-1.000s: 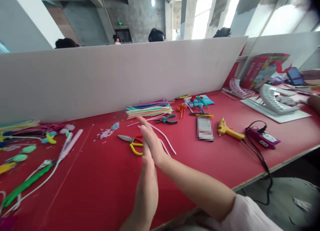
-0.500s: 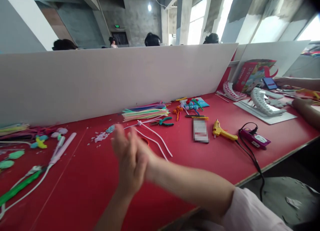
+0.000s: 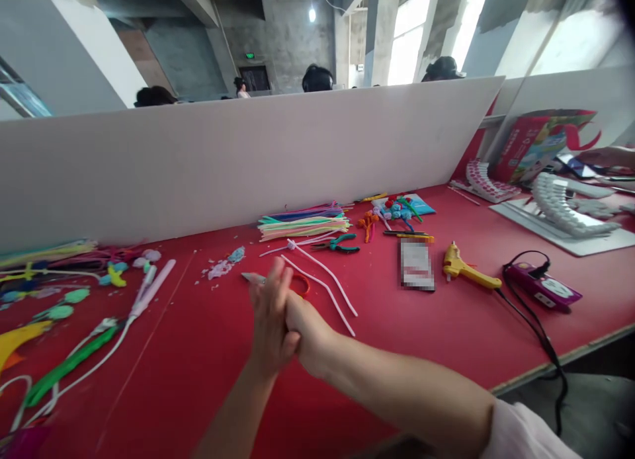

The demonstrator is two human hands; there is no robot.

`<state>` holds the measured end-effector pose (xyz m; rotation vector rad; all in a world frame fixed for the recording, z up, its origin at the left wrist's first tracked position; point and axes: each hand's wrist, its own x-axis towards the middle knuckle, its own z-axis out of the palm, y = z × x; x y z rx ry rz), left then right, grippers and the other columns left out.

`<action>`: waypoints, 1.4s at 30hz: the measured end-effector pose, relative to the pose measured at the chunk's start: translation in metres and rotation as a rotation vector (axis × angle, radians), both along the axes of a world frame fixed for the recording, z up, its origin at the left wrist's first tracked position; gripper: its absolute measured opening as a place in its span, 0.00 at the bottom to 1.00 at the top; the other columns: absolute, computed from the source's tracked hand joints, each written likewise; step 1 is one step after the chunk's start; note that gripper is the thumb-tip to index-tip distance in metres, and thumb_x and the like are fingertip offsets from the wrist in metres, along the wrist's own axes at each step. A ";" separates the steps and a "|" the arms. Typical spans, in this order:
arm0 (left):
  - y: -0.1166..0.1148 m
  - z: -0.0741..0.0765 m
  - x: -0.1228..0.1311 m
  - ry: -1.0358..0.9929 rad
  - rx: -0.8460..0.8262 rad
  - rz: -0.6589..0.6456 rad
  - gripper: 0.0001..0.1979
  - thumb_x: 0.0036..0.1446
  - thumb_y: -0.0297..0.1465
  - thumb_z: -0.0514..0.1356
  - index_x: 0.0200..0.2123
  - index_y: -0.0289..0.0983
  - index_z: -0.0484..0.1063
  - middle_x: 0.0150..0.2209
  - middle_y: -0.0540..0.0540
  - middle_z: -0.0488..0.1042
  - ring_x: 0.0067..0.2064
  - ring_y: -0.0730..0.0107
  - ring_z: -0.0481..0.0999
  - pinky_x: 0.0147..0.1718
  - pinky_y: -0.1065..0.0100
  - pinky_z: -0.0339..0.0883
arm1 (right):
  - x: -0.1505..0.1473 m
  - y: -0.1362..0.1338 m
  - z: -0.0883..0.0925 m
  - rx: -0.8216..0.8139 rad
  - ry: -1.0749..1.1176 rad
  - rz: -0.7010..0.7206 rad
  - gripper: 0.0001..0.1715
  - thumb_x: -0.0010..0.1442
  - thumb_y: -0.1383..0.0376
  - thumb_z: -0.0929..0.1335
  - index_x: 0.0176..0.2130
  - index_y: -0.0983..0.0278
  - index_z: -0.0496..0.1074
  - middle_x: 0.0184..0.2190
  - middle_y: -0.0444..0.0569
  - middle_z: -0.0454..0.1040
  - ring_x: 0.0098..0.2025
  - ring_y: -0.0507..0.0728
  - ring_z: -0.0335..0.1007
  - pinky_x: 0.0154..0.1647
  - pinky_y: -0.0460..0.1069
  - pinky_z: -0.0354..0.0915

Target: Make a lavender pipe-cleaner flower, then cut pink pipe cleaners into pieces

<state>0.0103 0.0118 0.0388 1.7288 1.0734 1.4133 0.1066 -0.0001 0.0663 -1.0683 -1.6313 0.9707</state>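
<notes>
My left hand [image 3: 272, 323] and my right hand [image 3: 311, 332] are pressed palm to palm above the red table. The left fingers point up, stretched out. The right fingers are largely hidden behind the left hand, and I cannot see whether anything lies between the palms. Just behind my hands lie scissors [image 3: 300, 285] with orange handles, partly covered. A white pipe cleaner [image 3: 327, 269], bent into two long legs with a knot at the top, rests beyond them. Teal-handled pliers [image 3: 342, 245] are beside its knotted end.
A pipe cleaner bundle [image 3: 305, 224] lies along the white partition [image 3: 248, 155]. To the right are a pixelated phone-like rectangle [image 3: 417, 266], a yellow glue gun [image 3: 469, 268] and a purple power strip [image 3: 543, 286] with cables. A pink-white styling iron [image 3: 151, 290] lies left. Another person's hand [image 3: 610, 157] shows far right.
The view has swung slightly left, so the table items sit further right. My hands stay together; the left fingers, blurred before, now look sharper and the scissors show more.
</notes>
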 end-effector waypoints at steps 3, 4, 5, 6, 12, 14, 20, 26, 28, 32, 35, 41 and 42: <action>0.046 -0.020 -0.030 0.084 -0.158 0.192 0.26 0.47 0.40 0.60 0.50 0.41 0.65 0.59 0.41 0.58 0.61 0.55 0.53 0.58 0.52 0.39 | 0.020 -0.021 0.004 0.049 -0.066 0.227 0.26 0.62 0.55 0.57 0.59 0.55 0.52 0.52 0.44 0.66 0.49 0.51 0.66 0.44 0.45 0.64; 0.056 -0.024 -0.037 0.097 -0.193 0.195 0.25 0.45 0.39 0.61 0.48 0.39 0.67 0.55 0.38 0.63 0.58 0.52 0.58 0.56 0.50 0.44 | 0.033 -0.019 0.001 0.078 -0.218 0.278 0.25 0.59 0.54 0.62 0.55 0.53 0.59 0.53 0.42 0.65 0.50 0.52 0.64 0.46 0.44 0.62; 0.063 -0.027 -0.040 0.119 -0.220 0.170 0.23 0.42 0.37 0.63 0.44 0.39 0.70 0.50 0.38 0.68 0.55 0.51 0.63 0.54 0.50 0.48 | 0.046 -0.013 -0.005 0.088 -0.402 0.195 0.23 0.57 0.55 0.64 0.52 0.54 0.63 0.51 0.42 0.67 0.50 0.52 0.64 0.47 0.44 0.60; 0.066 -0.029 -0.040 0.142 -0.229 0.132 0.19 0.40 0.35 0.65 0.39 0.39 0.72 0.46 0.38 0.72 0.52 0.51 0.66 0.53 0.51 0.51 | 0.059 -0.003 -0.014 0.052 -0.607 0.025 0.25 0.55 0.55 0.65 0.52 0.55 0.63 0.50 0.42 0.68 0.49 0.52 0.64 0.47 0.43 0.60; 0.044 -0.052 0.000 0.235 -0.164 -0.059 0.13 0.42 0.31 0.64 0.35 0.42 0.75 0.49 0.41 0.71 0.53 0.53 0.65 0.55 0.56 0.50 | 0.091 0.041 -0.075 -0.039 -0.867 -0.277 0.24 0.53 0.58 0.66 0.47 0.67 0.67 0.49 0.60 0.64 0.52 0.67 0.55 0.50 0.59 0.53; 0.038 -0.062 0.005 0.249 -0.167 -0.081 0.14 0.41 0.31 0.63 0.36 0.42 0.75 0.50 0.40 0.70 0.54 0.50 0.64 0.56 0.52 0.47 | 0.089 0.040 -0.085 -0.037 -0.896 -0.261 0.15 0.56 0.61 0.64 0.42 0.65 0.70 0.46 0.58 0.66 0.51 0.65 0.56 0.49 0.56 0.53; 0.034 -0.069 -0.001 0.208 -0.200 -0.089 0.15 0.47 0.32 0.60 0.41 0.42 0.74 0.53 0.41 0.67 0.57 0.51 0.59 0.57 0.51 0.44 | 0.090 0.049 -0.090 -0.139 -0.839 -0.233 0.12 0.55 0.75 0.59 0.34 0.69 0.70 0.39 0.63 0.69 0.46 0.64 0.61 0.44 0.54 0.56; 0.025 -0.061 0.003 0.057 -0.343 -0.116 0.14 0.53 0.38 0.56 0.41 0.42 0.73 0.43 0.40 0.73 0.44 0.55 0.73 0.42 0.58 0.66 | 0.091 0.053 -0.063 -0.325 -0.507 -0.163 0.08 0.52 0.68 0.60 0.31 0.66 0.66 0.32 0.53 0.72 0.37 0.58 0.68 0.37 0.50 0.61; 0.023 -0.058 0.004 -0.105 -0.454 -0.162 0.16 0.56 0.39 0.53 0.45 0.39 0.70 0.42 0.39 0.74 0.41 0.57 0.75 0.38 0.60 0.69 | 0.083 0.043 -0.058 -0.427 -0.347 -0.028 0.09 0.53 0.65 0.58 0.31 0.64 0.65 0.26 0.47 0.72 0.29 0.54 0.70 0.31 0.47 0.64; 0.026 -0.048 0.001 -0.625 -0.640 -0.228 0.17 0.58 0.37 0.52 0.49 0.36 0.65 0.44 0.39 0.73 0.45 0.59 0.73 0.45 0.58 0.65 | 0.060 0.016 -0.066 -0.636 -0.086 0.191 0.09 0.52 0.63 0.57 0.29 0.63 0.62 0.20 0.43 0.71 0.20 0.51 0.68 0.23 0.46 0.65; 0.031 -0.040 -0.006 -0.772 -0.683 -0.195 0.15 0.56 0.33 0.55 0.47 0.36 0.65 0.42 0.40 0.74 0.44 0.61 0.74 0.44 0.60 0.66 | 0.050 0.001 -0.080 -0.750 0.018 0.259 0.07 0.50 0.63 0.58 0.29 0.63 0.60 0.17 0.43 0.70 0.17 0.51 0.67 0.20 0.46 0.65; 0.031 -0.039 -0.012 -0.685 -0.705 -0.153 0.12 0.54 0.32 0.57 0.41 0.34 0.66 0.34 0.43 0.76 0.31 0.70 0.76 0.30 0.70 0.69 | 0.059 0.004 -0.079 -0.690 -0.001 0.310 0.07 0.50 0.62 0.63 0.26 0.65 0.65 0.17 0.44 0.71 0.18 0.52 0.66 0.20 0.45 0.61; 0.031 -0.040 -0.012 -0.658 -0.713 -0.152 0.11 0.54 0.32 0.57 0.40 0.34 0.66 0.32 0.44 0.76 0.29 0.71 0.75 0.28 0.71 0.68 | 0.061 0.011 -0.074 -0.601 -0.049 0.276 0.09 0.51 0.62 0.64 0.24 0.65 0.66 0.17 0.45 0.71 0.19 0.52 0.66 0.21 0.45 0.61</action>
